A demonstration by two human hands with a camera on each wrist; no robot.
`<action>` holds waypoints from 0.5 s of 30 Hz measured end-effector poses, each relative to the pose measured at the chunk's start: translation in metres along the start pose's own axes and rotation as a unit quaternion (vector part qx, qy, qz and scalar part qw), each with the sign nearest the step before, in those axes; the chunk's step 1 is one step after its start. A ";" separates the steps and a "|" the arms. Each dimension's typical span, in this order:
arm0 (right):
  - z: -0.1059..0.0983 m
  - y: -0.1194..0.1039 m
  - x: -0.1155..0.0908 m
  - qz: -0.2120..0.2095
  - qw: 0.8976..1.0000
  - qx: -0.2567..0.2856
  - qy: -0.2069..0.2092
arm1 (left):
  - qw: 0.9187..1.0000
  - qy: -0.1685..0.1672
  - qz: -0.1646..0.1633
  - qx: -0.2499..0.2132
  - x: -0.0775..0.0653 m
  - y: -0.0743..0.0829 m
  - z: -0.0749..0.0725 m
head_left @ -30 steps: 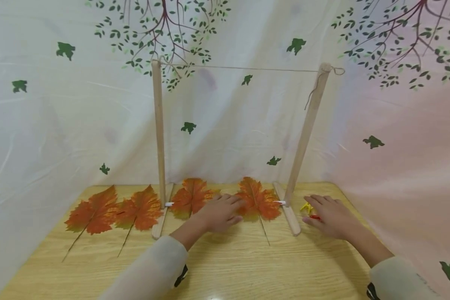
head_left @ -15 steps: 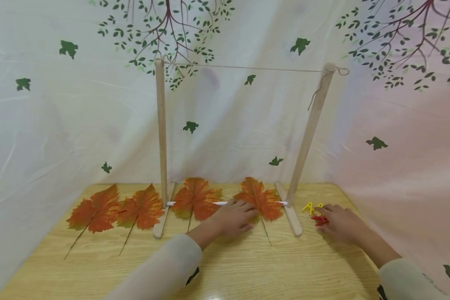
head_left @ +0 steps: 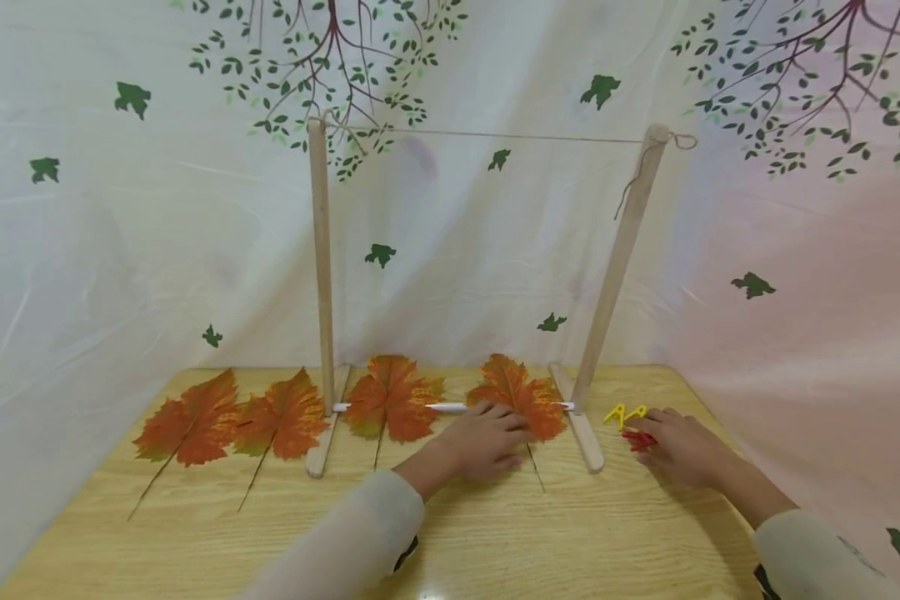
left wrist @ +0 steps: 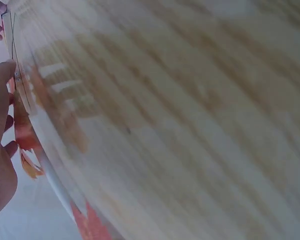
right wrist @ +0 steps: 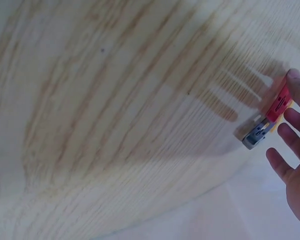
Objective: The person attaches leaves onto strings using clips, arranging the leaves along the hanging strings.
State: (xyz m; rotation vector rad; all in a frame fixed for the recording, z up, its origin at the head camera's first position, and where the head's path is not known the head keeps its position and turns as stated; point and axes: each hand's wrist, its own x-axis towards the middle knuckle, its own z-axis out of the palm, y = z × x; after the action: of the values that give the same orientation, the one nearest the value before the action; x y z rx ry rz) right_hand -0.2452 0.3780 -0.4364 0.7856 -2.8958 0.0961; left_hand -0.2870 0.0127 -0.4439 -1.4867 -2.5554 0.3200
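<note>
In the head view my left hand (head_left: 487, 442) lies at the lower edge of the rightmost orange maple-like leaf (head_left: 517, 392), its fingertips over the leaf and near its stem. The left wrist view shows the thumb (left wrist: 2, 72) beside the stem; whether the fingers grip it is hidden. My right hand (head_left: 682, 446) is low over the table's right side, around a small red clip (head_left: 637, 440) and beside yellow clips (head_left: 626, 415). In the right wrist view the thumb touches the end of the red-and-grey clip (right wrist: 277, 107), while the other visible fingers stay extended.
A wooden frame with a left post (head_left: 321, 267) and a right post (head_left: 618, 267) carries a string (head_left: 495, 136) across its top. A white rod (head_left: 447, 407) joins the feet near the table. Other leaves (head_left: 191, 421) lie to the left, before a printed curtain (head_left: 450, 208).
My left hand has moved right, from between the two middle leaves to the rightmost leaf's lower edge. My right hand has shifted slightly right and down beside the clips. Leaves and clips stay put.
</note>
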 end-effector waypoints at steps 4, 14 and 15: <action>0.000 0.001 0.003 -0.001 1.000 0.008 -0.010 | 1.000 0.011 0.009 -0.017 0.003 -0.001 0.004; 0.000 0.002 0.006 -0.011 0.999 0.028 -0.011 | 0.998 0.029 0.026 -0.046 0.008 0.002 0.003; 0.000 0.003 0.007 -0.012 0.999 0.029 -0.010 | 0.998 0.032 0.029 -0.046 0.009 0.003 0.002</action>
State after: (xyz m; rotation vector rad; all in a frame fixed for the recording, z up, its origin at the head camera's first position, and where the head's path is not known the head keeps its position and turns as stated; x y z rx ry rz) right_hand -0.2524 0.3770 -0.4357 0.8347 -2.9133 0.1724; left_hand -0.2894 0.0215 -0.4467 -1.5777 -2.5137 0.1606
